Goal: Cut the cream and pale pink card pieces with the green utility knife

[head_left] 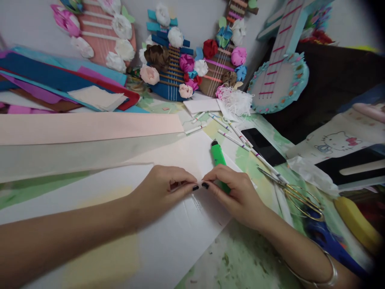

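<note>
My left hand (168,184) is closed in a pinch, thumb against forefinger. My right hand (233,190) pinches the same way, its fingertips almost meeting the left ones. Whatever lies between the fingertips is too small or hidden to make out. Both hands are above a large white sheet of paper (168,249). Just behind the fingertips, a pale cream sheet (177,154) reaches toward them. A green utility knife (217,152) lies right behind my right hand, its lower end partly covered by that hand.
Pale pink paper (90,127) and a stack of coloured paper (45,76) lie at the left. Scissors (288,190), markers (231,138), a phone (263,145) and a yellow object (357,224) are on the right. Decorated craft guitars (174,82) stand along the back wall.
</note>
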Tool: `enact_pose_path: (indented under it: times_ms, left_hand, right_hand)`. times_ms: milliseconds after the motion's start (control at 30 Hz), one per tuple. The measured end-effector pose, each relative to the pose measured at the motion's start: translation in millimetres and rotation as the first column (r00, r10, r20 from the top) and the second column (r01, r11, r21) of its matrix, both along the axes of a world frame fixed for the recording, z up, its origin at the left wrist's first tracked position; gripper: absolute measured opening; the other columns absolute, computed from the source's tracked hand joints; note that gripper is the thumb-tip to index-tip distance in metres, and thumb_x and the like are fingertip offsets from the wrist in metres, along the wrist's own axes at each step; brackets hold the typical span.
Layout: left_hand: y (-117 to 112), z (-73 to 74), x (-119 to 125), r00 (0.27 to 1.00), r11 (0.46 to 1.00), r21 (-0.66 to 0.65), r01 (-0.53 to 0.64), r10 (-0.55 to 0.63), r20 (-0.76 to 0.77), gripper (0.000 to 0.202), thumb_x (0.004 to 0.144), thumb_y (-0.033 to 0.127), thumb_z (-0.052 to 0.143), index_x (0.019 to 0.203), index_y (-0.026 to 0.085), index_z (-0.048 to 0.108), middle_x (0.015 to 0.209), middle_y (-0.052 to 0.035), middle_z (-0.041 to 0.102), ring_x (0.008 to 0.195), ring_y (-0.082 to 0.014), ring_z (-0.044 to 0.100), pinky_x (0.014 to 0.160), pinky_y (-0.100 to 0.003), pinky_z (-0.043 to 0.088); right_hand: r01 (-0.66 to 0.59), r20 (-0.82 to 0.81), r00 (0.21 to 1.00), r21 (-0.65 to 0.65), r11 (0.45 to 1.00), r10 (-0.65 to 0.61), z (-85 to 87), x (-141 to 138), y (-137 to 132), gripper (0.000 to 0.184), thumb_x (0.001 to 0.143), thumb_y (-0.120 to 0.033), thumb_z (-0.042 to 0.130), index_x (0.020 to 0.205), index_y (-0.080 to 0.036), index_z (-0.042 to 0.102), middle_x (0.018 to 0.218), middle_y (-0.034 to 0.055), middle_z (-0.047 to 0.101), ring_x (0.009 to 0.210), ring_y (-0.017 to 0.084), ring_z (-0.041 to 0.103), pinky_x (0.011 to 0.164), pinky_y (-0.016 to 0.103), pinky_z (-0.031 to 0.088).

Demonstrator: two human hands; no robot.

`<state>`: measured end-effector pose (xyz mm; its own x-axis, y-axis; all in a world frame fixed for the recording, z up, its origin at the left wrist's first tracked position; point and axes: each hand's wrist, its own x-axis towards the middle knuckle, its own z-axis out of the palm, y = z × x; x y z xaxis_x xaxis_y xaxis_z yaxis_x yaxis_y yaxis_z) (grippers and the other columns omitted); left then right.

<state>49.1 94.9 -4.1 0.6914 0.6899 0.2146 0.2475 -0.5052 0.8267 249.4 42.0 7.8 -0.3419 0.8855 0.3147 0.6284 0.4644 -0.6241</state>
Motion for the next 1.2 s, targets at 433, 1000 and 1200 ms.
enact_pose_path:
  times_ms: [433,1000,1200]
  left_hand:
    - [-1,6.2,2,0.997,0.911,-0.411,0.011,0.021,0.074,0.021,0.080,0.033,0.063,0.078,0.016,0.075,0.070,-0.0019,0.065,0.061,-0.0094,0.051,0.052,-0.019,0.036]
    - [-1,6.4,1,0.991,0.892,-0.450,0.054,0.007,0.132,0.022,0.080,0.032,0.062,0.075,0.014,0.075,0.067,-0.0024,0.061,0.060,-0.0095,0.047,0.051,-0.021,0.033]
    - [0,6.6,1,0.990,0.874,-0.483,0.045,0.025,0.139,0.020,0.079,0.030,0.063,0.073,0.014,0.075,0.066,-0.0019,0.059,0.060,-0.0092,0.044,0.051,-0.021,0.031]
  right_hand:
    - [-0.029,-0.099,0.995,-0.090,0.996,0.020,5.5,-4,0,0.012,0.090,-0.015,0.050,0.083,-0.018,0.060,0.076,0.0000,0.057,0.075,0.012,0.051,0.069,0.028,0.038]
    - [-0.071,-0.021,0.997,-0.031,0.997,0.070,3.7,-9,-4,0.015,0.094,-0.017,0.040,0.084,-0.019,0.050,0.076,0.0014,0.050,0.073,0.015,0.044,0.067,0.032,0.034]
    - [-0.064,-0.043,0.997,-0.025,0.998,0.062,1.3,-11,-5,0.014,0.095,-0.016,0.040,0.085,-0.019,0.050,0.076,0.0008,0.048,0.074,0.015,0.044,0.068,0.032,0.034]
